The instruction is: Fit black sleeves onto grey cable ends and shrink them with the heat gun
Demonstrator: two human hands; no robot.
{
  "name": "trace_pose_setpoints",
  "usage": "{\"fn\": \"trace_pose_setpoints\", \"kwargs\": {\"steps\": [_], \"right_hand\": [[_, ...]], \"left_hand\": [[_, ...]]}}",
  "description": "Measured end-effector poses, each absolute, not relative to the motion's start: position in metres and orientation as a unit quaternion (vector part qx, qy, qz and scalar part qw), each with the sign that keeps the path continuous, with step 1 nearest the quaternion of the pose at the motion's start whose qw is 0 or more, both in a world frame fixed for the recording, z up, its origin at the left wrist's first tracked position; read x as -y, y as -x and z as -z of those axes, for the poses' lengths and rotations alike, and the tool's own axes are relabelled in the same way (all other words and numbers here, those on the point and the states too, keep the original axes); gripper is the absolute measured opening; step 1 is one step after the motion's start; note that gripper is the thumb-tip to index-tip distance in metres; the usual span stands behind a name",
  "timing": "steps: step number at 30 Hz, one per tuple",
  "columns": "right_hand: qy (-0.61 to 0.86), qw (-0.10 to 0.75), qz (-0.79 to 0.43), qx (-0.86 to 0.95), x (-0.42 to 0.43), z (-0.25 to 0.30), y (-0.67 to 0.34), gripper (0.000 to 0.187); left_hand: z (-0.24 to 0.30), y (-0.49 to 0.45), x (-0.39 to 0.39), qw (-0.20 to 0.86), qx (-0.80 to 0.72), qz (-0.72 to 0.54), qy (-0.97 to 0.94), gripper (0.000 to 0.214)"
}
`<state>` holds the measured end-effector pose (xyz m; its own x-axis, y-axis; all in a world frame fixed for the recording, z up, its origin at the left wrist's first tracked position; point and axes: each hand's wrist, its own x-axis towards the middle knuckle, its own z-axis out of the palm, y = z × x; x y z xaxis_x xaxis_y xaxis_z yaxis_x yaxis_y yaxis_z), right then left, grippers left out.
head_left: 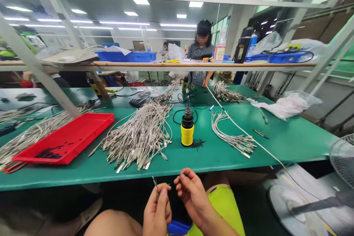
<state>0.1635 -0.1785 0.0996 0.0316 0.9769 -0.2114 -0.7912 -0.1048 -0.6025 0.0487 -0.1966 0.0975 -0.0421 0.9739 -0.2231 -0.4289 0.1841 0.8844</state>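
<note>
My left hand (pixel 157 208) is closed in a pinch on thin coloured wires (pixel 154 181), whose loose ends stick up above the fingers. Just to its right, my right hand (pixel 193 197) has thumb and fingertips pressed together; whatever lies between them is too small to make out. Both hands are over my lap, in front of the table edge. Beyond them a large pile of grey cables (pixel 138 132) with metal plugs covers part of the green table (pixel 177 167). A yellow and black heat gun (pixel 187 134) stands upright, nozzle up, beside short black tube pieces (pixel 198 143).
A red tray (pixel 91 127) holds small black pieces at left. A smaller cable bundle (pixel 235 140) and a pen (pixel 260 134) lie to the right. A long pale cable (pixel 243 129) crosses the table. Opposite stands a co-worker (pixel 201 49). A fan (pixel 344 158) stands at right.
</note>
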Motion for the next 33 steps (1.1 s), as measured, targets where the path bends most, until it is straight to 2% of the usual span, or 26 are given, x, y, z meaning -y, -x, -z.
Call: {"fn": "trace_pose_setpoints", "kwargs": {"steps": [8, 14, 20, 33], "right_hand": [[0.336, 0.626, -0.686, 0.157, 0.186, -0.112, -0.169, 0.033], [0.359, 0.608, -0.672, 0.222, 0.195, -0.114, -0.165, 0.019], [0.348, 0.624, -0.644, 0.273, 0.2, -0.117, -0.159, 0.013], [0.352, 0.645, -0.614, 0.286, 0.205, -0.115, -0.153, 0.013]], "left_hand": [[-0.119, -0.047, 0.212, 0.625, -0.404, -0.586, -0.32, 0.036], [-0.128, -0.044, 0.214, 0.624, -0.376, -0.599, -0.332, 0.028], [-0.134, -0.04, 0.216, 0.633, -0.362, -0.598, -0.332, 0.023], [-0.136, -0.041, 0.217, 0.572, -0.411, -0.605, -0.371, 0.021]]}}
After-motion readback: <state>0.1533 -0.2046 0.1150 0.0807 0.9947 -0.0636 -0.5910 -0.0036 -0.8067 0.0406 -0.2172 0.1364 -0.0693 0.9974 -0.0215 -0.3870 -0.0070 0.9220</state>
